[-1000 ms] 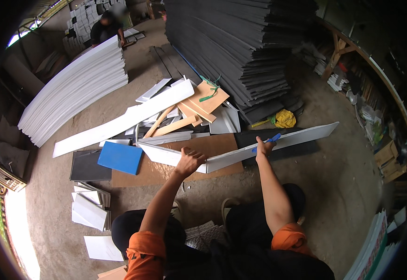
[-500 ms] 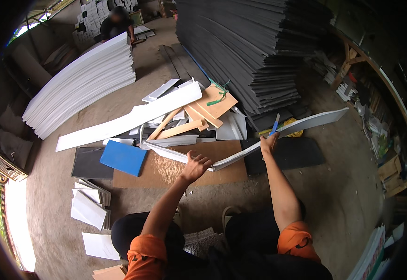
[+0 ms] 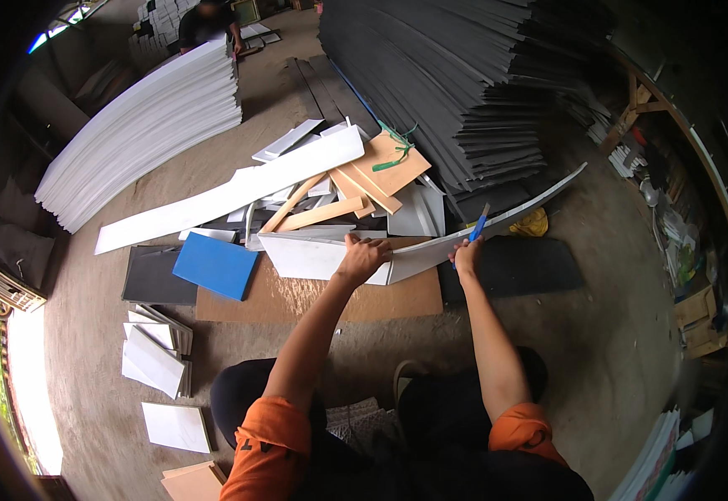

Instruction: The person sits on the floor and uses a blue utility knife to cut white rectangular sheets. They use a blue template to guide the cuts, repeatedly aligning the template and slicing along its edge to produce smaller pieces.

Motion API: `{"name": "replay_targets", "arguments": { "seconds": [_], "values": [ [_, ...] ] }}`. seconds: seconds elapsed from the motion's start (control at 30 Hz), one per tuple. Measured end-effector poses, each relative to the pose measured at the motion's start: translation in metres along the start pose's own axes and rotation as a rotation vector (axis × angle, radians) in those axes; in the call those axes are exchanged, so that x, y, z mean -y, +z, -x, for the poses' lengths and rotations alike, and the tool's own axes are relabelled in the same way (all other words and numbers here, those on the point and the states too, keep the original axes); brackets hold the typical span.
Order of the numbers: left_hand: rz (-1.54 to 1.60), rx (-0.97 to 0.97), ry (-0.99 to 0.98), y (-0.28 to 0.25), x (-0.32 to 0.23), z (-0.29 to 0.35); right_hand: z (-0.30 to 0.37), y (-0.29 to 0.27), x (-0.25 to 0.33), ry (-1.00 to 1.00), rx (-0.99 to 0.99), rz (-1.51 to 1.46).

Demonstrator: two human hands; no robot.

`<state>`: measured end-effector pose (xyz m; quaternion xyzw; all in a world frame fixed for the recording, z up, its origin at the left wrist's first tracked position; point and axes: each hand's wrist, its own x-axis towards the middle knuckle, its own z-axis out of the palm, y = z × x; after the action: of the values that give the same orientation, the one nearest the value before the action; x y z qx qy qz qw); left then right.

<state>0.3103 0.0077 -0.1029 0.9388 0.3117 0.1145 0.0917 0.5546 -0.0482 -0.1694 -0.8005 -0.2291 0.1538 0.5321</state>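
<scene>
A long white foam-board strip (image 3: 310,256) stands on edge, tilted, in front of me, with a bend in it just right of my left hand. My left hand (image 3: 364,257) grips the strip's upper edge, fingers over the far side. My right hand (image 3: 467,255) holds a blue utility knife (image 3: 478,225), blade pointing up, and rests against the strip's right part. Beneath lies a scuffed brown board (image 3: 322,307). A blue rectangular sheet (image 3: 215,265) overlaps its left end.
Behind the strip lies a heap of white offcuts and tan pieces (image 3: 393,171). Tall black sheets (image 3: 431,92) stand at the back right, stacked white sheets (image 3: 147,125) at the back left. Cut white pieces (image 3: 154,359) lie left of my knees. Another person (image 3: 205,29) works far behind.
The strip has tipped so its broad white face shows, and its right end has swung up and left. My left hand has closed on its edge; my right hand has shifted slightly left.
</scene>
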Motion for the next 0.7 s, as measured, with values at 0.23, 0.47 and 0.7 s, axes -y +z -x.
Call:
{"name": "replay_targets", "arguments": {
  "seconds": [0.23, 0.47, 0.7],
  "values": [
    [-0.046, -0.074, 0.029, 0.008, 0.020, 0.011, 0.119, 0.002, 0.061, -0.313, 0.133, 0.367],
    [-0.214, -0.092, 0.106, 0.011, 0.002, -0.003, 0.165, -0.018, 0.052, -0.440, 0.343, 0.432],
    [-0.227, -0.121, 0.107, 0.018, 0.010, 0.002, 0.180, -0.016, 0.069, -0.252, 0.471, 0.478]
  ]
}}
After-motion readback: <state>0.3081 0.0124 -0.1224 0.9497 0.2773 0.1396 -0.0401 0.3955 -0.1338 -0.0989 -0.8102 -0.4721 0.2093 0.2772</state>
